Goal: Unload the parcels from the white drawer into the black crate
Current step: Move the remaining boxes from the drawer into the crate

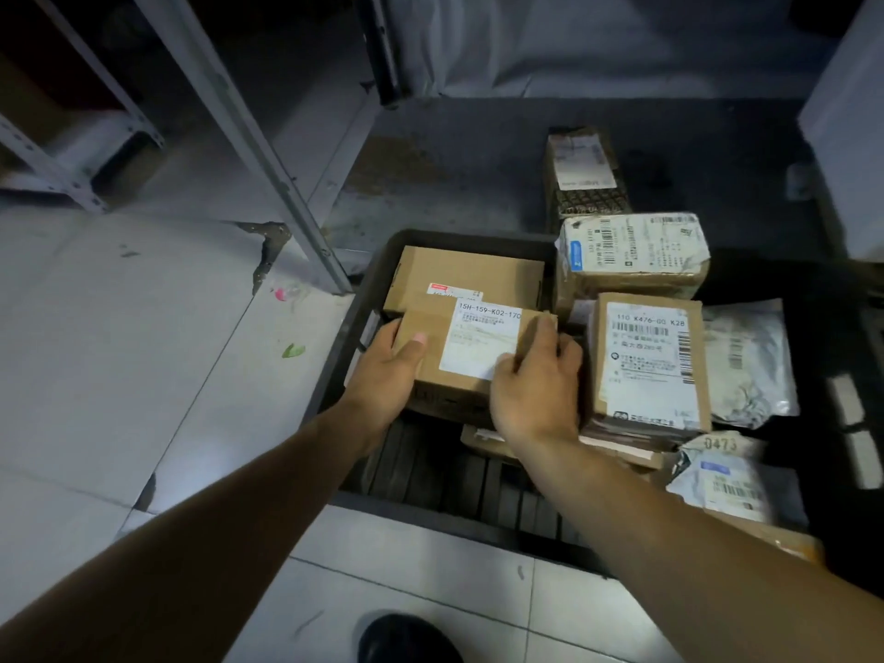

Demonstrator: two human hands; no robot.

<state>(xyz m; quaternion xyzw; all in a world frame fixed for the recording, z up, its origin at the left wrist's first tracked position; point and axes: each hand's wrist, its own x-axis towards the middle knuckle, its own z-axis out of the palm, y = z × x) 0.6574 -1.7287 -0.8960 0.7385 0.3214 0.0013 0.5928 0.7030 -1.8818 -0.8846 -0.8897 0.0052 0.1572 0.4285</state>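
Cardboard parcel (459,356) gripped at both ends by left hand (387,370) and right hand (535,390) | inside black crate (335,375) | taped parcels at 3 o'clock (646,356)

The held box (459,356) at frame centre reads "15H-159-K02-170"; the right box (650,361) reads "110 K476-00 K28" (partly blurred); the lower-right bag (722,471) reads "0473".

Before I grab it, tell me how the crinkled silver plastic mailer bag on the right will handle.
The crinkled silver plastic mailer bag looks wrinkled and slack, so it will probably flop and sag rather than hold shape. Its glossy film may be slippery. It lies fairly flat, so it is likely light.
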